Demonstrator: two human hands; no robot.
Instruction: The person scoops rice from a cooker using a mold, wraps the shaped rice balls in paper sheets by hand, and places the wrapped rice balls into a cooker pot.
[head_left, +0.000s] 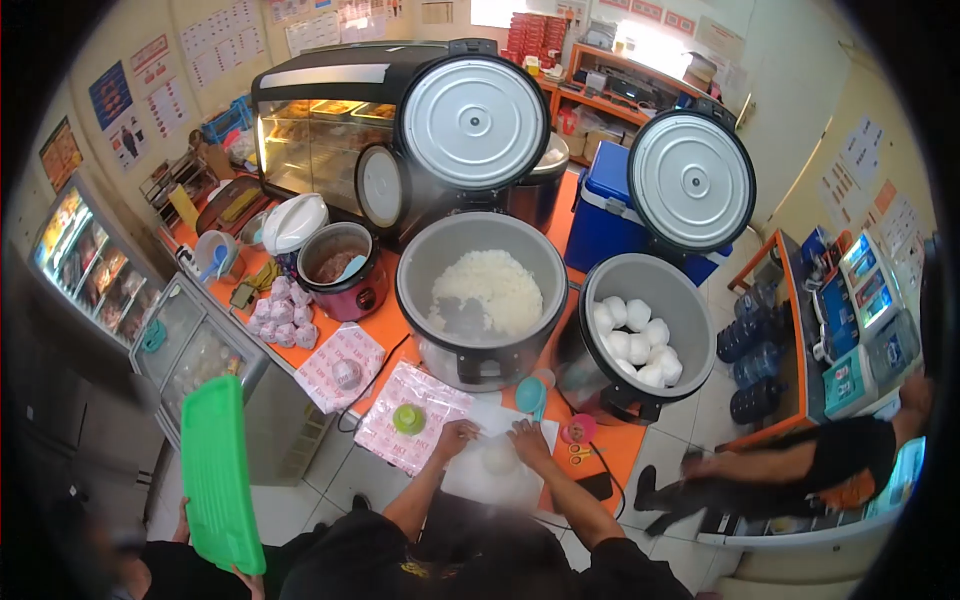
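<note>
A white wrapping sheet (470, 483) lies at the table's front edge with a rounded mound of rice (501, 457) on it. My left hand (456, 439) has its fingers closed at the sheet's left edge. On the other side, my right hand (528, 441) pinches the sheet near its far right edge. A teal rice scoop (530, 395) lies just beyond my right hand. Left of my left hand, a green round cup or mold (408, 419) sits on printed pink wrapping paper (385, 440). Steam blurs the mound a little.
A large open rice cooker (480, 360) with loose rice stands ahead; another cooker (690, 330) holds several white wrapped balls. Scissors (577, 456) and a phone (595, 486) lie at right. One person holds a green lid (215, 480) at left; another person (840, 465) is at right.
</note>
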